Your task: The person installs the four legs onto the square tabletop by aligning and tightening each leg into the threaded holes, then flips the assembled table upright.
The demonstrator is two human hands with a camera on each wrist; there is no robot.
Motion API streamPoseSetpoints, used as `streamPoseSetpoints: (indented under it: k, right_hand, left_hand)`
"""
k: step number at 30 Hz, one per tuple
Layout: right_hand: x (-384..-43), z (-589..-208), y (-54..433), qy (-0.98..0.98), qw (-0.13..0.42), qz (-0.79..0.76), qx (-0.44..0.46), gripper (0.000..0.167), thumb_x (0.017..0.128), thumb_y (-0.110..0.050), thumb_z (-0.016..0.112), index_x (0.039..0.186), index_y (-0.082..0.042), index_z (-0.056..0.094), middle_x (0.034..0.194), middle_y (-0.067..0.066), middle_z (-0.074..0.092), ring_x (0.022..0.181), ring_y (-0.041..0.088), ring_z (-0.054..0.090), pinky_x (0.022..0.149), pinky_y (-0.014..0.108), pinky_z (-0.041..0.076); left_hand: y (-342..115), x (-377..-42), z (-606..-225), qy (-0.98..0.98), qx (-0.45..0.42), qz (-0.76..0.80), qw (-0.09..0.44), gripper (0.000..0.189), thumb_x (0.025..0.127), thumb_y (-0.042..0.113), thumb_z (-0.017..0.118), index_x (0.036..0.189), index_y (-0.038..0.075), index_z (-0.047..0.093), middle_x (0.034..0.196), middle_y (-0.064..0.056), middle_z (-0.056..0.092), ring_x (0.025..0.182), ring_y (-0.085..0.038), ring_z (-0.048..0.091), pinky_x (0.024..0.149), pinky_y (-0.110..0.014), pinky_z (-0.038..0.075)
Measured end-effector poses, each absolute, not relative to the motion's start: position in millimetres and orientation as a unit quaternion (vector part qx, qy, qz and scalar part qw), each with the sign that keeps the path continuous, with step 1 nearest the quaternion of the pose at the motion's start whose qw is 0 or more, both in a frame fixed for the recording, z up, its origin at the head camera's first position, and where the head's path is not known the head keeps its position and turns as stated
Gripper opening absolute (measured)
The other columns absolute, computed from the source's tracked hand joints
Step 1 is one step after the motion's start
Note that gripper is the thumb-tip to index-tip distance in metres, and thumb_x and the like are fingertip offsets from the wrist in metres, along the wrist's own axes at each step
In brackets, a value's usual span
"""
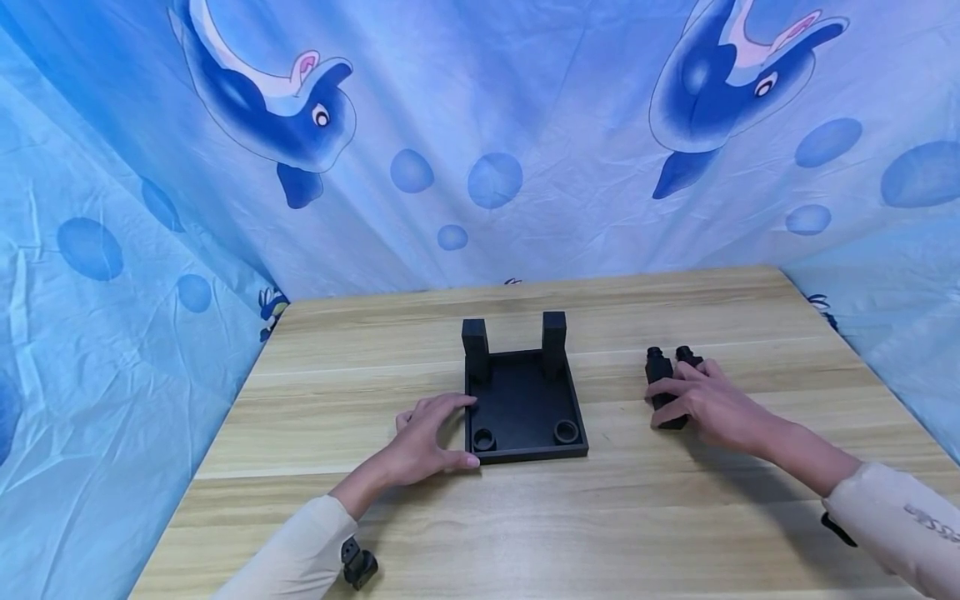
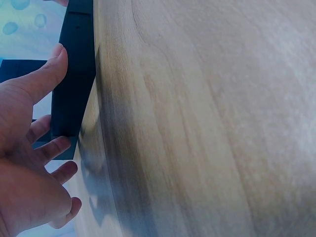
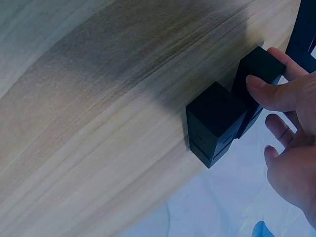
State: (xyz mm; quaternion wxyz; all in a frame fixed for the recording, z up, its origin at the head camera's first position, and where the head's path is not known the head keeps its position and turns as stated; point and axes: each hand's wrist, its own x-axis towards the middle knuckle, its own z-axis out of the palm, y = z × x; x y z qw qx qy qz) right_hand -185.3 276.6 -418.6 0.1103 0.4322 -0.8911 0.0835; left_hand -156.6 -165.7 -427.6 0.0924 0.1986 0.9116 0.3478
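Observation:
A square black tray (image 1: 517,404) lies on the table, with an upright post (image 1: 553,342) at each back corner and a round socket (image 1: 566,431) at each front corner. My left hand (image 1: 420,442) spans the tray's front left corner, thumb against the front wall and straight fingers along the left side. To the right, two black blocks with rounded knobs lie side by side. My right hand (image 1: 712,408) pinches the left block (image 3: 259,64) between thumb and index finger. The right block (image 3: 216,111) sits close beside it, mostly hidden under that hand in the head view.
The wooden table (image 1: 570,525) carries everything. A blue cloth curtain (image 1: 495,100) printed with dolphins and bubbles hangs behind it and at both sides. A small black device (image 1: 358,565) is at the left sleeve.

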Motion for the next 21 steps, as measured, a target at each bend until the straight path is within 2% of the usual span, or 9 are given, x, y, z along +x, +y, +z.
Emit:
streamPoseSetpoints:
  k: [6, 9, 13, 18, 21]
  right_hand:
    - [-187, -416, 275, -0.883, 0.147, 0.08, 0.439, 0.062, 0.06, 0.022, 0.068, 0.091, -0.031, 0.077, 0.113, 0.002, 0.067, 0.08, 0.014, 0.039, 0.066, 0.036, 0.015]
    - [-189, -413, 275, -0.878, 0.173, 0.078, 0.438, 0.061, 0.055, 0.019, 0.074, 0.093, -0.029, 0.077, 0.11, 0.004, 0.069, 0.083, 0.017, 0.045, 0.068, 0.037, 0.02]
    - [-191, -404, 274, -0.877, 0.19, 0.097, 0.431, 0.06, 0.055, 0.017, 0.077, 0.098, -0.025, 0.076, 0.106, 0.007, 0.071, 0.088, 0.021, 0.05, 0.071, 0.04, 0.024]
    - [-190, -393, 269, -0.869, 0.209, 0.161, 0.419, 0.054, 0.062, 0.01, 0.078, 0.106, -0.02, 0.074, 0.104, 0.003, 0.072, 0.08, 0.01, 0.044, 0.072, 0.037, 0.019]
    - [-188, -387, 266, -0.867, 0.204, 0.227, 0.394, 0.052, 0.066, 0.006, 0.079, 0.111, -0.019, 0.072, 0.097, -0.003, 0.072, 0.074, 0.004, 0.04, 0.073, 0.036, 0.016]
  left_hand:
    - [-166, -156, -427, 0.912, 0.195, 0.348, 0.093, 0.084, 0.072, 0.042, 0.083, 0.144, 0.022, 0.043, 0.151, 0.0, 0.037, 0.134, -0.025, 0.029, 0.095, -0.05, 0.014]
    - [-165, -156, -427, 0.912, 0.195, 0.348, 0.094, 0.084, 0.072, 0.041, 0.083, 0.144, 0.022, 0.044, 0.151, -0.001, 0.037, 0.135, -0.025, 0.029, 0.095, -0.05, 0.014]
    - [-165, -156, -426, 0.913, 0.194, 0.347, 0.094, 0.083, 0.072, 0.041, 0.083, 0.144, 0.023, 0.044, 0.151, 0.0, 0.037, 0.135, -0.026, 0.029, 0.095, -0.05, 0.014]
    - [-164, -155, -425, 0.913, 0.193, 0.348, 0.095, 0.084, 0.072, 0.04, 0.083, 0.144, 0.022, 0.044, 0.151, -0.001, 0.037, 0.135, -0.026, 0.028, 0.095, -0.05, 0.014]
    - [-164, -155, -426, 0.913, 0.193, 0.348, 0.093, 0.083, 0.073, 0.04, 0.083, 0.144, 0.021, 0.044, 0.151, -0.001, 0.038, 0.135, -0.026, 0.028, 0.095, -0.05, 0.014]
